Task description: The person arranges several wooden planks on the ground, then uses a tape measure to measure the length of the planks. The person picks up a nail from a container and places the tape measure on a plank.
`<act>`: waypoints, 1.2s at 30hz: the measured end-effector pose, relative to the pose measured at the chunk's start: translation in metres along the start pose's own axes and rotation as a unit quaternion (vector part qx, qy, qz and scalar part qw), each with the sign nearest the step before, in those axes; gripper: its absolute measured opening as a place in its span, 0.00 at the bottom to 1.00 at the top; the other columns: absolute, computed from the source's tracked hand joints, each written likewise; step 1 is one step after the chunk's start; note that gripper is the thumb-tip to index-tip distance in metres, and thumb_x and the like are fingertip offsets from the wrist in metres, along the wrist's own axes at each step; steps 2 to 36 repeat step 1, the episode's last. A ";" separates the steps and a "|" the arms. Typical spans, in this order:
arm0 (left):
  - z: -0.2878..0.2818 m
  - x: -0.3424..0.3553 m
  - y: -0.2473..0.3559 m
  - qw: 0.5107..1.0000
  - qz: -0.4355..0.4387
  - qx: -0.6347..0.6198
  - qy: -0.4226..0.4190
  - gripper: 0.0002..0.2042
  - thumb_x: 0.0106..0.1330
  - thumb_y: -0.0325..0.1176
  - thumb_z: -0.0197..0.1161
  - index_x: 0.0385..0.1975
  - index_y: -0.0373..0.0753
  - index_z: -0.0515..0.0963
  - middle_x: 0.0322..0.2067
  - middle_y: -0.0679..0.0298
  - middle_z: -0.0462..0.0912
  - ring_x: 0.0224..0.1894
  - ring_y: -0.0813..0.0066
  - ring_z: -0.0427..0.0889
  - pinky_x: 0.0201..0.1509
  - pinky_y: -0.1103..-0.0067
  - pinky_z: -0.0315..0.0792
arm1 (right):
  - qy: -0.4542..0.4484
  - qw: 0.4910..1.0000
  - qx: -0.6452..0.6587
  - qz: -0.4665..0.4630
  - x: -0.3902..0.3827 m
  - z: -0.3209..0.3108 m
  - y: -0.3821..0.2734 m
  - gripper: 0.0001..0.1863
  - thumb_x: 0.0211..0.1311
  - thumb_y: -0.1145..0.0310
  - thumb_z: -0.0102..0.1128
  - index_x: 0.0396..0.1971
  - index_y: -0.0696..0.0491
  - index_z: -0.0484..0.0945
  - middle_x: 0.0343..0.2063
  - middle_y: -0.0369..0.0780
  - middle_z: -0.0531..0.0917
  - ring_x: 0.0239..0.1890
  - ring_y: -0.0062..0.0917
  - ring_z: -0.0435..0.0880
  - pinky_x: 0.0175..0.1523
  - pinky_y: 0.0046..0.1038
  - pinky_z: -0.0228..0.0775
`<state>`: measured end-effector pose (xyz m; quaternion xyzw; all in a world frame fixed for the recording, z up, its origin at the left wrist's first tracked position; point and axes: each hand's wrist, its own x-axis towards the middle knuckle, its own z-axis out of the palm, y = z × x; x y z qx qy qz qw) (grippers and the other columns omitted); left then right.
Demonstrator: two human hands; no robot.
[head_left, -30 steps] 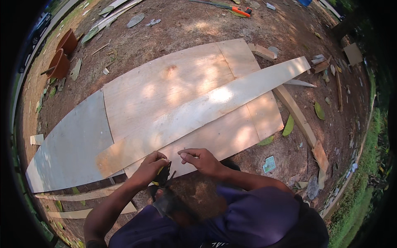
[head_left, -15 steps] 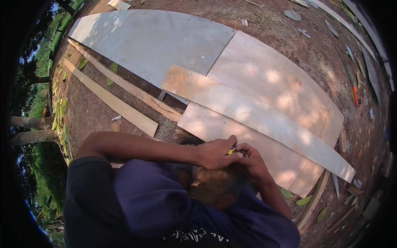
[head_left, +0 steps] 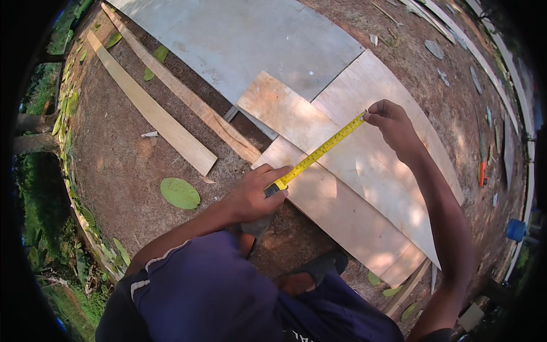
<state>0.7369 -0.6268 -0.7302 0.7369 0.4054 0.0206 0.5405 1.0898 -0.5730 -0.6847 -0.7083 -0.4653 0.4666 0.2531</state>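
Note:
My left hand is closed round the case of a tape measure, whose black and yellow body shows between the fingers. A yellow blade runs from it up and to the right, taut and straight. Its metal end is pinched between the thumb and fingers of my right hand. Beneath the blade lies a pale narrow plywood strip, on top of a larger light plywood sheet. Whether the blade touches the wood I cannot tell.
A grey panel adjoins the light sheet at the far side. Two long timber strips lie on the dirt at left, near a green leaf. At right are an orange-handled tool and a blue container. My sandalled foot is close to the sheet.
My hands have moved apart, the right one up and to the right, drawing out the yellow blade. The left has shifted slightly left and up. The view has turned and shifted.

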 end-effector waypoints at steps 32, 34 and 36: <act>-0.001 0.002 -0.001 1.000 -0.001 0.000 0.000 0.38 0.62 0.44 0.66 0.72 0.47 0.58 0.58 0.52 0.74 0.59 0.58 0.76 0.65 0.65 0.67 | -0.007 1.000 0.018 -0.022 0.021 0.012 0.000 0.11 0.62 0.64 0.66 0.39 0.53 0.77 0.34 0.31 0.78 0.33 0.14 0.70 0.38 0.18 0.61; -0.001 0.002 -0.001 1.000 -0.001 0.000 0.000 0.38 0.62 0.44 0.66 0.72 0.47 0.58 0.58 0.52 0.74 0.59 0.58 0.76 0.65 0.65 0.67 | -0.007 1.000 0.018 -0.022 0.021 0.012 0.000 0.11 0.62 0.64 0.66 0.39 0.53 0.77 0.34 0.31 0.78 0.33 0.14 0.70 0.38 0.18 0.61; -0.001 0.002 -0.001 1.000 -0.001 0.000 0.000 0.38 0.62 0.44 0.66 0.72 0.47 0.58 0.58 0.52 0.74 0.59 0.58 0.76 0.65 0.65 0.67 | -0.007 1.000 0.018 -0.022 0.021 0.012 0.000 0.11 0.62 0.64 0.66 0.39 0.53 0.77 0.34 0.31 0.78 0.33 0.14 0.70 0.38 0.18 0.61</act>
